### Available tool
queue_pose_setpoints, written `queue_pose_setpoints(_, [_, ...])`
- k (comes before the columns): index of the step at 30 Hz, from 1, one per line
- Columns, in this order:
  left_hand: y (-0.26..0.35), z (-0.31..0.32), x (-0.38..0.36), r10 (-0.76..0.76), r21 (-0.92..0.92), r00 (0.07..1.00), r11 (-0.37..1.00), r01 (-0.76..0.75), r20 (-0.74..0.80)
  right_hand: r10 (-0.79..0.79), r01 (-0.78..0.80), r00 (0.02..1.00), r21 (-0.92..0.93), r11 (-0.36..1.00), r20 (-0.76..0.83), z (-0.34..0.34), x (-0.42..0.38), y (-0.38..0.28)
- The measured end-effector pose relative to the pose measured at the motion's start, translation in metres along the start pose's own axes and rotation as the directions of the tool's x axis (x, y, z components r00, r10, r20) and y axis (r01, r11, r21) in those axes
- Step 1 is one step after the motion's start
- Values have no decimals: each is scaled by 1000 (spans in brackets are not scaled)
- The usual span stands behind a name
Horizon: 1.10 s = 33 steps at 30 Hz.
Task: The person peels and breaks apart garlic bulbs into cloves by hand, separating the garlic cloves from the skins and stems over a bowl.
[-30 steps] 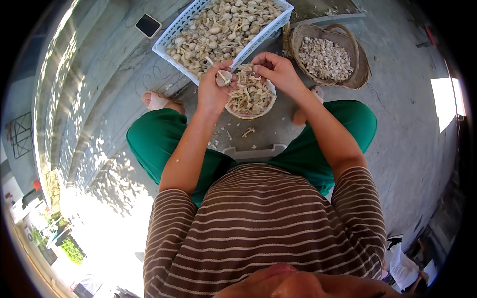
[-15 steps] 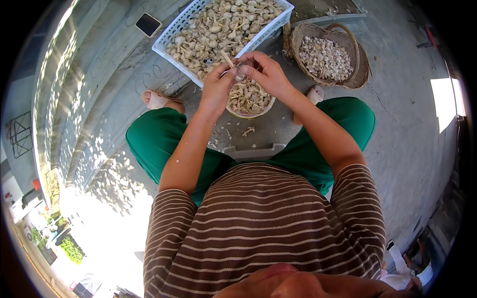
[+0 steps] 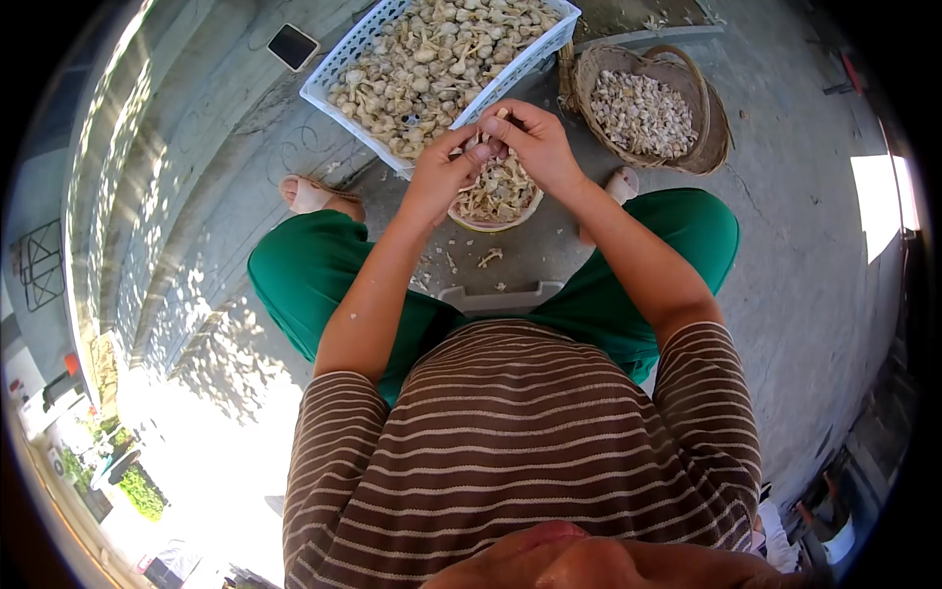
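Close together above a round tub (image 3: 491,228) of dry husks and stalks are my two hands. My left hand (image 3: 444,169) is closed, thumb against fingers, on a garlic bulb that mostly hides between the hands. My right hand (image 3: 535,147) pinches the short stalk (image 3: 502,114) of the same bulb. Beyond them stands a white-blue plastic crate (image 3: 345,111) heaped with whole garlic bulbs (image 3: 442,64). To the right, a wicker basket (image 3: 713,123) with a handle holds loose garlic cloves (image 3: 643,113).
A phone (image 3: 292,47) lies at the upper left, near the crate. My sandalled feet are either side of the tub. Husk scraps (image 3: 491,257) lie on the concrete floor (image 3: 785,294), and a grey plastic edge (image 3: 502,299) shows between my knees.
The long stalk that stuck up from between my hands now shows shorter and farther right. My right fingers have curled over it, and my left hand has shifted slightly right.
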<state>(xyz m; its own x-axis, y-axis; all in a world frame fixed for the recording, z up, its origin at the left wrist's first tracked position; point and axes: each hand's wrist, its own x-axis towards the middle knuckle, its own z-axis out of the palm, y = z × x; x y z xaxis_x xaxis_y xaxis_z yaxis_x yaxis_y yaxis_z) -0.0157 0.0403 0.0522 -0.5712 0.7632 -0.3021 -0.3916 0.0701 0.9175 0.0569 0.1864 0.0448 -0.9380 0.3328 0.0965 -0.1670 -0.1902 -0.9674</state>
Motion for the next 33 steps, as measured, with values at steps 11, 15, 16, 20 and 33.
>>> queue_pose_setpoints(11, [6,2,2,17,-335,993,940,-56,-120,5,1,998,83,997,-61,7,-2,-9])
queue_pose_setpoints(15, [8,10,-1,92,-326,977,933,-152,-192,52,-21,998,-573,819,36,9,-2,-4])
queue_pose_setpoints(16, [7,11,0,92,-326,977,933,-152,-192,52,-22,998,-573,819,36,10,-3,-3])
queue_pose_setpoints(20, [0,10,2,87,-207,969,969,-137,-230,-87,153,988,-820,551,126,14,-2,-2])
queue_pose_setpoints(33, [0,17,-5,-22,-479,985,876,-64,-172,-51,78,996,-504,860,66,19,-6,-1])
